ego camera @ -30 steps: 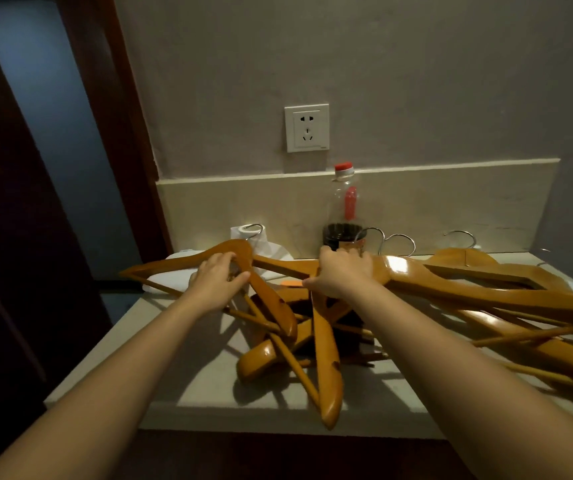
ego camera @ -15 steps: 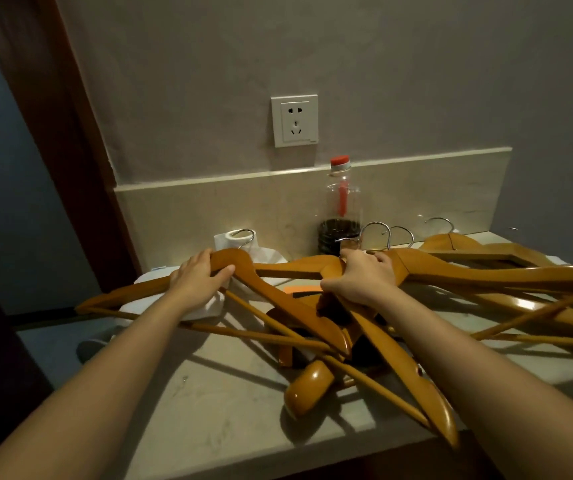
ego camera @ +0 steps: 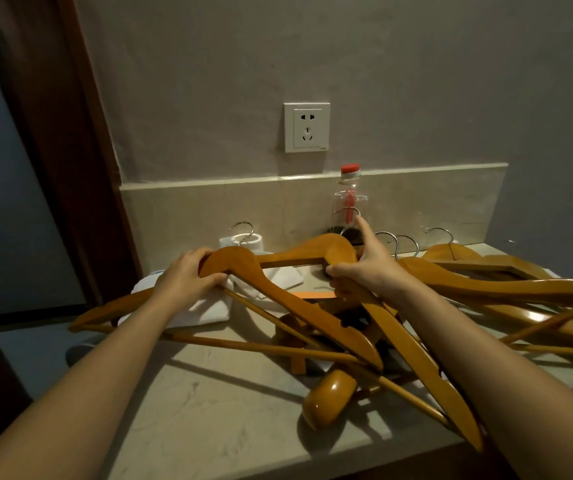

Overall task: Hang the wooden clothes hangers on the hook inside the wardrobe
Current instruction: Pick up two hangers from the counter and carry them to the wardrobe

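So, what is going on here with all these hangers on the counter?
A person is pulling wooden hangers out of a tangle on a stone counter. The left hand grips one hanger at its neck, above a white towel. The right hand grips a second hanger at its neck, in front of a red-capped bottle. No wardrobe hook is in view.

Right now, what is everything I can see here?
counter: one, pale stone, against the wall
wooden hangers: several, honey-brown, tangled on the counter
bottle: one, clear with red cap, by the backsplash
wall socket: one, white, on the wall
towel: one, white, under the left hangers
paper roll: one, white, behind the towel
card: one, orange, among the hangers
left hand: one, grips a hanger
right hand: one, grips another hanger
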The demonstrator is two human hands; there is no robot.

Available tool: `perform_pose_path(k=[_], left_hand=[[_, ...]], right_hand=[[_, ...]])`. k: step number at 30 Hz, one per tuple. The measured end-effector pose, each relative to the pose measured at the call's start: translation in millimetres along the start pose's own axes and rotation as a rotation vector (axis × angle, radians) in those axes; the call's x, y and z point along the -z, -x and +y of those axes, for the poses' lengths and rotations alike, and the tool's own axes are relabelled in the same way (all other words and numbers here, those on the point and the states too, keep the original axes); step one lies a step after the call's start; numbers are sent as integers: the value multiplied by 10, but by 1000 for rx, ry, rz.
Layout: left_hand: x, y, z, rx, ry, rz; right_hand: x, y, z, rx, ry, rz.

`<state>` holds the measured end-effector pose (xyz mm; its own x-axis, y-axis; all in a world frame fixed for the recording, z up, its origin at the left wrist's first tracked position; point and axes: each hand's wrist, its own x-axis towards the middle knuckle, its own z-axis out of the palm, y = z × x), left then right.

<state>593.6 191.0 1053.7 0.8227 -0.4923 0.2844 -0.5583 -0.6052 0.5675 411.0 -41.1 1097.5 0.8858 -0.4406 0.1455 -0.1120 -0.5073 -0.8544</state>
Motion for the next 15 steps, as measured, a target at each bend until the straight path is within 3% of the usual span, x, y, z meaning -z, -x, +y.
perform_pose_path(k=[5,15], left_hand=[[57,65,74,-43,62,27],[382,156,593,-126,228,-82]], right_hand=[[56,-25,-12,-185,-519,-147],[441,35,-23,-202,-669,-229]])
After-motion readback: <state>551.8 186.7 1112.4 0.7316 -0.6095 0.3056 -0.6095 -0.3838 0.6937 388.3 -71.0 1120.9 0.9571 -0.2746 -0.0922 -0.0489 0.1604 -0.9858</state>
